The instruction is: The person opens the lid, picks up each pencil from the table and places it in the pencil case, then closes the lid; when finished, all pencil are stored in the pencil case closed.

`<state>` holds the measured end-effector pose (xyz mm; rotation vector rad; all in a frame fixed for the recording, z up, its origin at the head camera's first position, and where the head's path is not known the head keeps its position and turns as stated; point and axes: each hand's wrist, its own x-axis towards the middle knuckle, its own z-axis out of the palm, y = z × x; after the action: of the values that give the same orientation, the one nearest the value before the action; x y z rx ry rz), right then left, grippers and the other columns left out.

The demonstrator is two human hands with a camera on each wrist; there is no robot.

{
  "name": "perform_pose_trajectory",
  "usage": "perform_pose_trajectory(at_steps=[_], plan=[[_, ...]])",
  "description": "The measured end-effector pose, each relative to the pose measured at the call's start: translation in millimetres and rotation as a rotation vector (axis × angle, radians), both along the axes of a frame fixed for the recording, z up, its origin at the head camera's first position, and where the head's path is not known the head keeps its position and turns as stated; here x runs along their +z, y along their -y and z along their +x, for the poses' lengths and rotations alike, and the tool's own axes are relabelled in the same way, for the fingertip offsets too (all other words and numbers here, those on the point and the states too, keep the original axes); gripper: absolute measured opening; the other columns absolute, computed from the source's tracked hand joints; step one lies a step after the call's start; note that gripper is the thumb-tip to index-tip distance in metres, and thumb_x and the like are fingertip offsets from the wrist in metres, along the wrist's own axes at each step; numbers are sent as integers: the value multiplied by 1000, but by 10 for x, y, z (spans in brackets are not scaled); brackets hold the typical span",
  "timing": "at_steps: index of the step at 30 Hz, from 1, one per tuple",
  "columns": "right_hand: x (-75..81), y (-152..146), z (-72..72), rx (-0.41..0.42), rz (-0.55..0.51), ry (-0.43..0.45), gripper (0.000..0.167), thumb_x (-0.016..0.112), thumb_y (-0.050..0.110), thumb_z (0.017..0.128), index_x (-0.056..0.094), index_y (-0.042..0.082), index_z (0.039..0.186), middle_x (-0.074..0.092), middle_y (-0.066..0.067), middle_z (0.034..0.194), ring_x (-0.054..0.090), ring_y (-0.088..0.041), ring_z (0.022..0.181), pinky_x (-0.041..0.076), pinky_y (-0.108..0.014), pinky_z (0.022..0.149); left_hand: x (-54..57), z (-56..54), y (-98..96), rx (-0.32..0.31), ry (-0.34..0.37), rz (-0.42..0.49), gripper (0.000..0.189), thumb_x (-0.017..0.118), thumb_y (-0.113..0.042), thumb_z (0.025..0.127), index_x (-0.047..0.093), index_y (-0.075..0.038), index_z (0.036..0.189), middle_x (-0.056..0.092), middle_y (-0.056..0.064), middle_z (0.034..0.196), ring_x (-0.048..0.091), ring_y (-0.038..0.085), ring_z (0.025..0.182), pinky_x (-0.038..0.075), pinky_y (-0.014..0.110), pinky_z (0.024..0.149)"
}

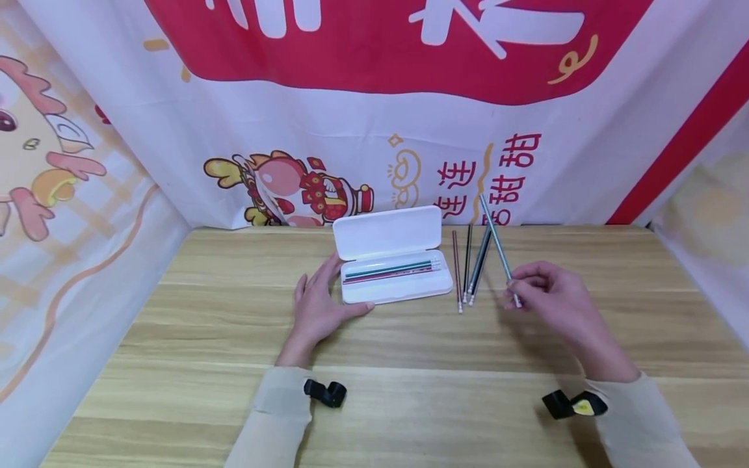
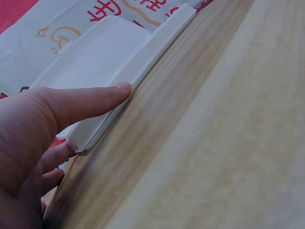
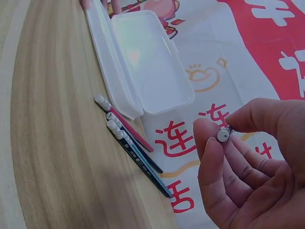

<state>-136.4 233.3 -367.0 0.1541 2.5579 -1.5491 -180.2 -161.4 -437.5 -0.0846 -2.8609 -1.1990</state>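
Observation:
A white pencil case (image 1: 396, 296) lies on the table with its lid (image 1: 387, 234) raised. Inside it are a green pencil (image 1: 386, 268) and a dark red pencil (image 1: 386, 275). My left hand (image 1: 318, 305) holds the case by its left end, thumb along the front wall, the other fingers around the far side. Off to the right of the case, my right hand (image 1: 552, 299) pinches a silvery-blue pencil (image 1: 497, 244) near its eraser end, between thumb and fingertips. The pencil slants up and away; the right wrist view shows its white eraser (image 3: 223, 135) end-on.
Between the case and my right hand lie a red pencil (image 1: 457, 270) and several dark pencils (image 1: 481, 263), eraser ends toward me. A printed cloth (image 1: 374, 123) hangs along the table's back edge. Wooden tabletop (image 1: 409, 403) extends in front of the case.

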Motion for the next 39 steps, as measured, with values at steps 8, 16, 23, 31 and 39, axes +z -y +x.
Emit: perform_pose_trajectory(at_steps=[8, 16, 23, 31, 39], plan=[[-28, 105, 26, 67, 102, -54, 34, 64, 31, 109, 64, 6, 133, 76, -16, 118, 75, -19, 96, 65, -28, 82, 4, 3, -5, 4, -1, -5, 121, 97, -53, 74, 26, -33, 171, 44, -2, 172, 29, 28, 165, -4, 56, 138], [-88, 200, 39, 165, 138, -129, 22, 67, 24, 108, 70, 9, 125, 76, -13, 111, 65, -25, 92, 58, -28, 70, 23, -6, -17, 5, -12, 3, 122, 97, -52, 74, 27, -32, 171, 43, -2, 173, 28, 29, 166, -3, 56, 138], [-204, 291, 30, 227, 177, -169, 15, 68, 21, 107, 74, 16, 120, 74, -7, 108, 59, -23, 85, 54, -28, 64, 36, -4, -21, 5, -18, 7, 121, 97, -53, 74, 27, -32, 171, 44, -2, 173, 28, 29, 166, -2, 57, 138], [-373, 441, 33, 300, 245, -243, 12, 71, 10, 103, 77, 18, 109, 77, -1, 108, 66, -18, 91, 59, -25, 77, 38, 0, -29, 11, -7, 3, 121, 97, -53, 74, 26, -34, 171, 43, -3, 173, 28, 27, 166, -4, 55, 138], [-300, 509, 4, 204, 177, -240, 11, 68, 14, 106, 74, 12, 115, 77, -6, 106, 65, -22, 88, 58, -27, 69, 22, 11, -22, 7, -14, 7, 120, 98, -50, 74, 30, -32, 170, 46, -1, 171, 30, 29, 165, -3, 56, 138]])
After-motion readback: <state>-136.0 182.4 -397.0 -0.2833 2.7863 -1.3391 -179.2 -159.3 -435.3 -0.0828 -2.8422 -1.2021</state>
